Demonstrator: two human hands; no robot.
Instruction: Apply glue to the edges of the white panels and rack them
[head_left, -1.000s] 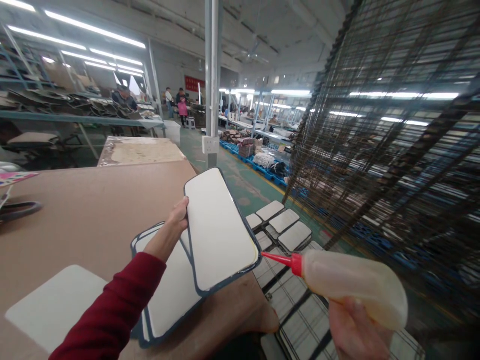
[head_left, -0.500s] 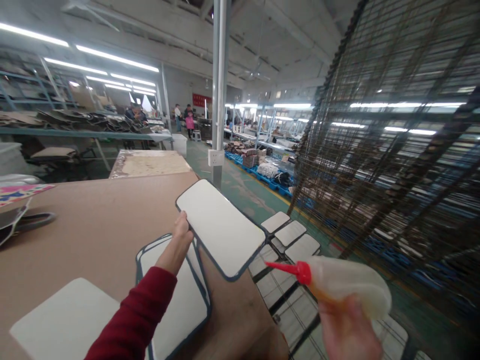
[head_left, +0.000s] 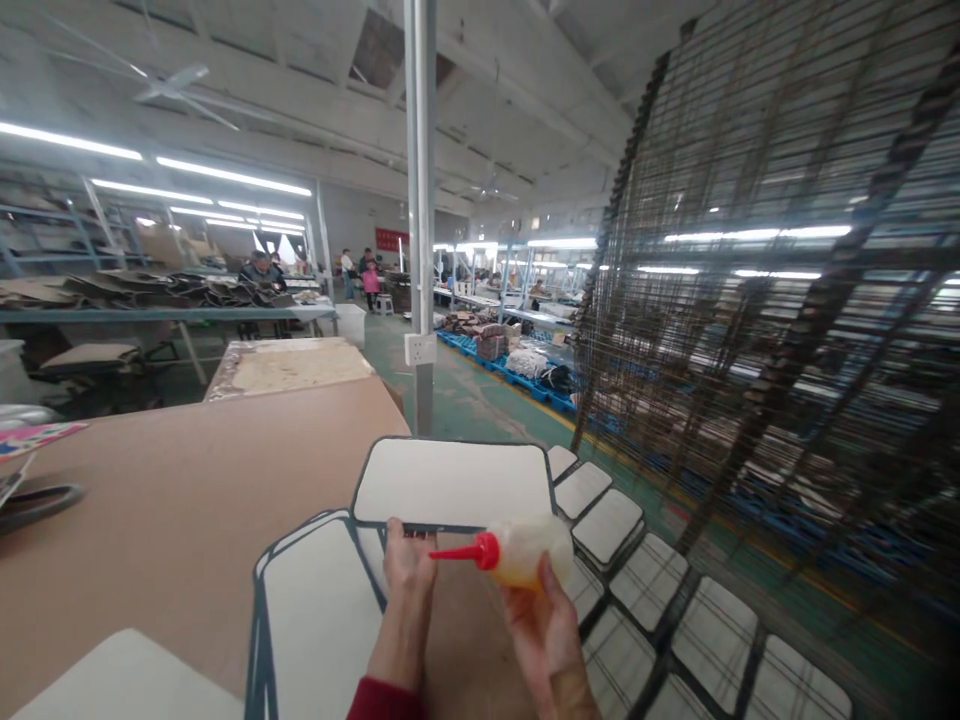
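My left hand (head_left: 409, 560) grips the near edge of a white rectangular panel (head_left: 454, 482) with rounded corners and a dark border, held up above the table's edge. In my right hand (head_left: 541, 610) is a translucent squeeze bottle (head_left: 531, 552) with amber liquid and a red pointed nozzle (head_left: 461, 551). The bottle lies sideways, its nozzle tip pointing left close to my left fingers, below the panel's near edge. Whether the tip touches anything I cannot tell. Similar bordered panels (head_left: 319, 610) lie stacked on the table to the left of my left hand.
The brown table (head_left: 187, 500) stretches left, with a plain white sheet (head_left: 127, 680) at its near side. A wire rack (head_left: 712, 300) rises at right, with more panels (head_left: 649, 580) laid out below. A post (head_left: 421, 200) stands beyond the table; people (head_left: 370, 280) are far back.
The panel has turned from slanted to nearly level across and sits lower in view. My right hand has brought the bottle left, close to my left hand. The camera view has tilted upward.
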